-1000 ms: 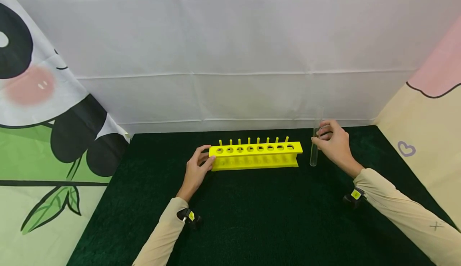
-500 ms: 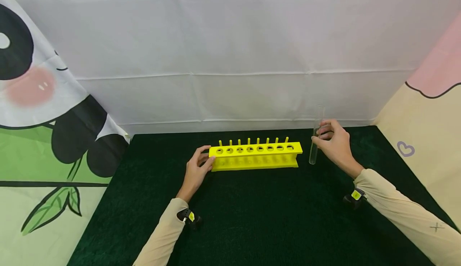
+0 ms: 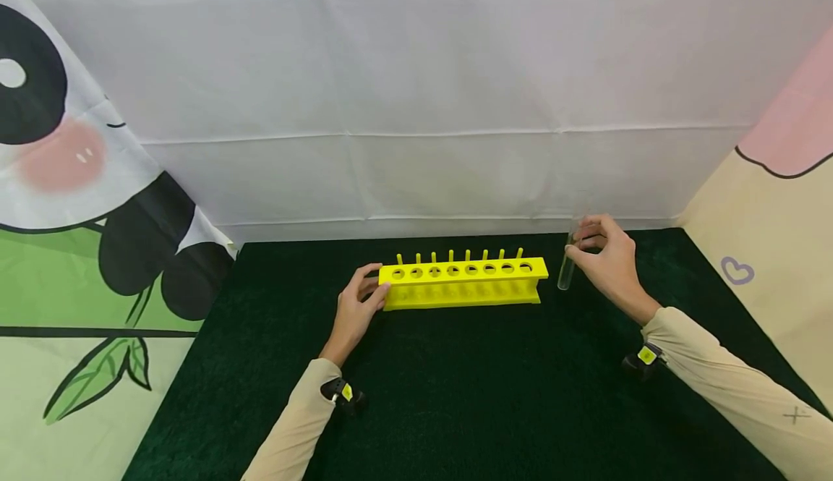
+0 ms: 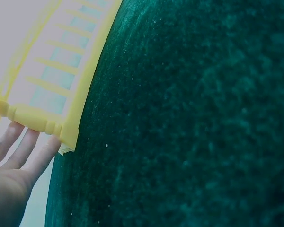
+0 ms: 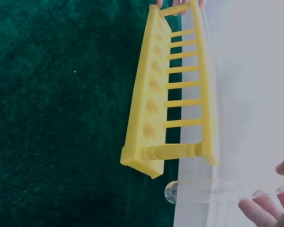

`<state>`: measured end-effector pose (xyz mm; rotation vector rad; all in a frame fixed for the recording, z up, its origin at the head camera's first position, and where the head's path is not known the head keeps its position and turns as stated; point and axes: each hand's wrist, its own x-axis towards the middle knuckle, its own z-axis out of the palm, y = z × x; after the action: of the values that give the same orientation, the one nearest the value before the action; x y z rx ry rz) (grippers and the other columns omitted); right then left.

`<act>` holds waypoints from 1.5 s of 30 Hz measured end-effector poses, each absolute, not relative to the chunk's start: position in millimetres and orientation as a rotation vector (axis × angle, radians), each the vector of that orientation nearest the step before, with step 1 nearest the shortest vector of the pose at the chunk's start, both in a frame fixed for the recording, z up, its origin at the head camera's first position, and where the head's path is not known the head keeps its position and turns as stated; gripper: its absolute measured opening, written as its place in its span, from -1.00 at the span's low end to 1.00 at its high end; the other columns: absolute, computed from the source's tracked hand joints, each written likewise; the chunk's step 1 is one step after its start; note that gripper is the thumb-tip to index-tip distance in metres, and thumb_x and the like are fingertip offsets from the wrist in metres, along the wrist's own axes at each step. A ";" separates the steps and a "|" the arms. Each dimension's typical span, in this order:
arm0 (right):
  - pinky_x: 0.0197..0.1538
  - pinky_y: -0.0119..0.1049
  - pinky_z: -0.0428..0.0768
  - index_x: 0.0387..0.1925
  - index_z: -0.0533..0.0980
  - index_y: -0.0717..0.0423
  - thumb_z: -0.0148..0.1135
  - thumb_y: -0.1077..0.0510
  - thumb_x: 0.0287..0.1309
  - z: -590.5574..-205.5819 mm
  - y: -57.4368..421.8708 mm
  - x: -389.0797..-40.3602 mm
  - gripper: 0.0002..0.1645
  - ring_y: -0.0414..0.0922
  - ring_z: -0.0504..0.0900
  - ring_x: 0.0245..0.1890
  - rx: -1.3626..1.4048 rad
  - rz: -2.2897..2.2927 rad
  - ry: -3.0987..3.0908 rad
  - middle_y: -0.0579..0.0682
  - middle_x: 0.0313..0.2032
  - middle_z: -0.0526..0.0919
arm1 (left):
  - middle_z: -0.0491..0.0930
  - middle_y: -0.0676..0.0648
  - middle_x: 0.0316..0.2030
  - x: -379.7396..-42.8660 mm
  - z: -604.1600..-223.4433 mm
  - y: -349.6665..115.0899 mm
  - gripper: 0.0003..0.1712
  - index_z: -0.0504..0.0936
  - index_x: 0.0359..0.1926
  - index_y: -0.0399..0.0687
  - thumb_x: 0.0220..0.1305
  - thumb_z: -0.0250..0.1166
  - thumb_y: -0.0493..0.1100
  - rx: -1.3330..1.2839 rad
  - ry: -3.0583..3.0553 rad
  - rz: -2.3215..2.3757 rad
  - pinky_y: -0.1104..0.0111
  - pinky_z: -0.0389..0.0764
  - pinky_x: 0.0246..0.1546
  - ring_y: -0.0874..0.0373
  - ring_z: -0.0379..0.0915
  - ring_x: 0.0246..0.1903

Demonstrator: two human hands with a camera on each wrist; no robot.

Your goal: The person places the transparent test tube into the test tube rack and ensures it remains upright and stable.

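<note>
With your right hand [image 3: 608, 260] you are pinching the test tube [image 3: 567, 273] between thumb and fingers, and with your left hand [image 3: 354, 307] you are gripping the yellow rack [image 3: 462, 294] by its left end. The tube is standing nearly upright, its top leaning toward one o'clock, its rounded bottom pointing toward seven. From your right hand, the rack is lying at nine o'clock, its row of holes running nine to three. The tube is sitting just beside the rack's right end, apart from it, so your right hand is seemingly best placed for that end's hole.
</note>
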<state>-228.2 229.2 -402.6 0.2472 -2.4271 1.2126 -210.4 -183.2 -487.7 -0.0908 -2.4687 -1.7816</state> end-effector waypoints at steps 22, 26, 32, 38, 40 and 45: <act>-0.14 -0.48 0.52 -0.05 0.37 0.27 0.29 0.29 0.08 -387.1 223.4 -224.3 -0.59 -0.15 0.55 -0.30 0.274 1.228 -2.380 0.13 -0.23 0.54 | 0.46 -0.10 0.09 -210.1 -486.9 -184.5 -0.46 0.34 0.22 0.24 0.25 0.23 0.14 -0.089 -2.463 -1.783 0.23 0.63 -0.12 0.02 0.45 0.05; -0.14 -0.46 0.52 -0.05 0.38 0.27 0.29 0.30 0.08 -384.6 222.3 -223.4 -0.59 -0.26 0.53 -0.33 0.279 1.239 -2.364 0.13 -0.24 0.54 | 0.46 -0.11 0.09 -210.0 -487.3 -184.4 -0.44 0.34 0.23 0.22 0.25 0.23 0.15 -0.103 -2.460 -1.785 0.22 0.63 -0.12 0.00 0.45 0.05; -0.14 -0.60 0.47 -0.05 0.38 0.25 0.31 0.31 0.06 -381.6 221.0 -224.3 -0.59 -0.30 0.52 -0.33 0.280 1.254 -2.344 0.11 -0.25 0.54 | 0.47 -0.09 0.09 -210.3 -487.7 -184.1 -0.50 0.34 0.19 0.36 0.25 0.23 0.16 -0.105 -2.458 -1.791 0.24 0.63 -0.12 0.03 0.45 0.05; -0.13 -0.63 0.45 -0.03 0.38 0.27 0.31 0.32 0.06 -377.2 219.9 -223.9 -0.57 -0.25 0.54 -0.32 0.310 1.259 -2.321 0.12 -0.25 0.54 | 0.47 -0.09 0.08 -211.5 -488.1 -183.1 -0.51 0.35 0.19 0.36 0.26 0.23 0.14 -0.106 -2.453 -1.791 0.24 0.63 -0.13 0.03 0.45 0.04; -0.13 -0.63 0.45 -0.03 0.38 0.27 0.30 0.32 0.06 -376.0 219.3 -223.9 -0.57 -0.24 0.54 -0.31 0.314 1.257 -2.318 0.11 -0.25 0.55 | 0.47 -0.09 0.08 -211.6 -488.3 -182.8 -0.51 0.35 0.19 0.36 0.26 0.23 0.13 -0.103 -2.452 -1.789 0.23 0.63 -0.13 0.03 0.45 0.04; -0.11 -0.60 0.46 -0.04 0.38 0.28 0.30 0.34 0.05 -374.0 218.3 -224.6 -0.58 -0.20 0.54 -0.30 0.327 1.265 -2.305 0.12 -0.25 0.54 | 0.48 -0.09 0.08 -211.5 -489.5 -181.9 -0.51 0.35 0.19 0.35 0.26 0.23 0.14 -0.107 -2.456 -1.778 0.22 0.63 -0.13 0.02 0.45 0.05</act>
<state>-224.6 218.3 -374.0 0.3274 -2.3047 1.2650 -211.5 -181.9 -489.5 -0.1070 -2.4555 -1.7777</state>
